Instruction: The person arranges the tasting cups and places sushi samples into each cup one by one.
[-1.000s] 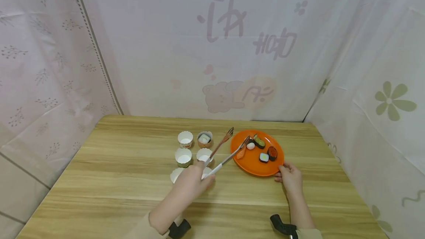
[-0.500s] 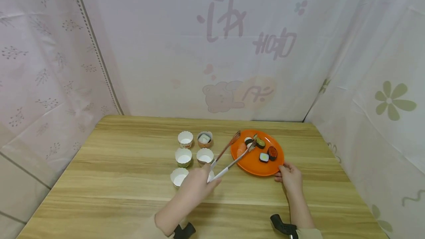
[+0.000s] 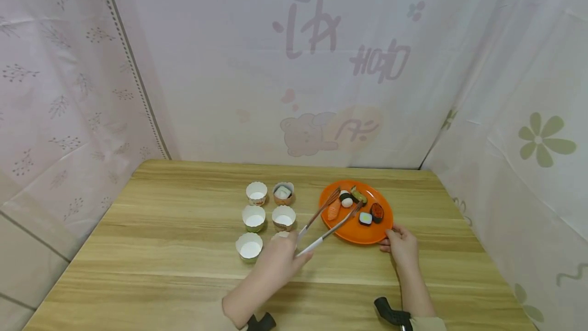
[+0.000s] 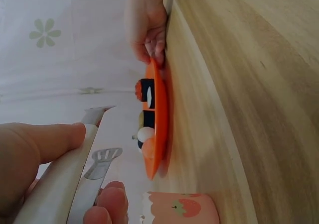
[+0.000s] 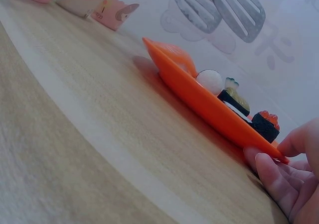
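Observation:
My left hand (image 3: 277,262) grips a pair of tongs (image 3: 311,247) with white handles, spread over an orange plate (image 3: 351,234). The slotted tips stand apart on either side of a black-and-white sushi piece (image 3: 346,199); in the right wrist view the tongs' heads (image 5: 199,12) appear above the plate. Also on the plate are a salmon sushi (image 3: 333,211), a green-topped sushi (image 3: 359,196), a red roe sushi (image 3: 376,212) and a square roll (image 3: 365,218). My right hand (image 3: 404,250) pinches the plate's near right rim between thumb and fingers.
Paper baking cups stand in two columns left of the plate; the far right cup (image 3: 283,197) contains a whitish piece. One cup (image 3: 281,235) is partly hidden by my left hand. Patterned curtains (image 3: 211,91) enclose the wooden table (image 3: 174,218) at the back and sides.
My left hand has moved right and slightly nearer the body, bringing the spread tongs to both sides of the black-and-white sushi. The right hand and plate stay in place.

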Available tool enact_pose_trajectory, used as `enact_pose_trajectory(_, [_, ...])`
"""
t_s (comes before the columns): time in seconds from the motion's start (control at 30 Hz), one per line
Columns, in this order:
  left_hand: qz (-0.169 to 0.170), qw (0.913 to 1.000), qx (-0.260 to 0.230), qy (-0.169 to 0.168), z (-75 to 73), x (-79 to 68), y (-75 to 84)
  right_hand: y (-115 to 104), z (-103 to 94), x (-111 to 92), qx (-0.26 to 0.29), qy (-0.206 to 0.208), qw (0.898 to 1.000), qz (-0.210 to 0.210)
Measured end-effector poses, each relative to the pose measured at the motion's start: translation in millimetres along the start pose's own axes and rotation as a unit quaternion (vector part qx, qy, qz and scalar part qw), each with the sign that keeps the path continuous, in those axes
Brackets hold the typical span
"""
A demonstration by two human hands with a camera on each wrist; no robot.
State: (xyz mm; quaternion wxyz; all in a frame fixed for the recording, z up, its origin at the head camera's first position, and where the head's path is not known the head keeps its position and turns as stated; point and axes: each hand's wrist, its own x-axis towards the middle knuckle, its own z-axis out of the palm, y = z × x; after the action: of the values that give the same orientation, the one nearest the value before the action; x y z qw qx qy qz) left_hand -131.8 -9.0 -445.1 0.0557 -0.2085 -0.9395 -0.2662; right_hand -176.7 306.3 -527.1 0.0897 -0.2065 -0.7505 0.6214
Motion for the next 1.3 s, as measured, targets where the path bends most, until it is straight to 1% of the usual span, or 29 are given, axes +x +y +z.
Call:
enact_pose_trajectory(0.07, [0.002, 1.0, 0.003, 0.002, 1.9, -0.6, 0.8, 0.6, -0.2, 0.0, 0.0, 0.0, 1.0, -0.002])
enact_pose_trajectory(0.23, [-0.01, 0.9997, -0.018, -0.014, 6.6, -1.5, 4.4, 2.3, -0.7, 0.1, 0.005, 0.0, 1.0, -0.006])
enact_pose_trajectory(0.3, [-0.017, 0.9991, -0.029, -0.026, 8.4, -1.3, 6.3, 2.9, -0.8, 0.0, 0.008, -0.001, 1.0, -0.005])
enact_pose_trajectory(0.43, [-0.022, 0.9986, -0.028, -0.039, 12.2, 0.0, 9.0, 3.3, -0.8, 0.0, 0.014, -0.003, 1.0, -0.003])
enact_pose_trajectory(0.7, [-0.019, 0.9969, -0.053, -0.054, 19.6, 2.0, 10.7, 2.1, -0.1, 0.9, 0.01, -0.003, 1.0, -0.003])
enact_pose_trajectory(0.93, [-0.006, 0.9976, -0.046, -0.052, 27.2, 3.6, 11.0, 1.6, 0.6, -0.6, 0.012, 0.004, 1.0, -0.007])
enact_pose_trajectory(1.1, [-0.008, 0.9973, -0.042, -0.061, 30.4, 6.8, 12.5, -2.2, 0.6, -0.8, 0.005, 0.003, 1.0, 0.0])
enact_pose_trajectory(1.3, [-0.006, 0.9977, -0.029, -0.061, 34.6, 8.8, 13.6, -2.6, 0.4, -0.7, 0.004, 0.004, 1.0, 0.005])
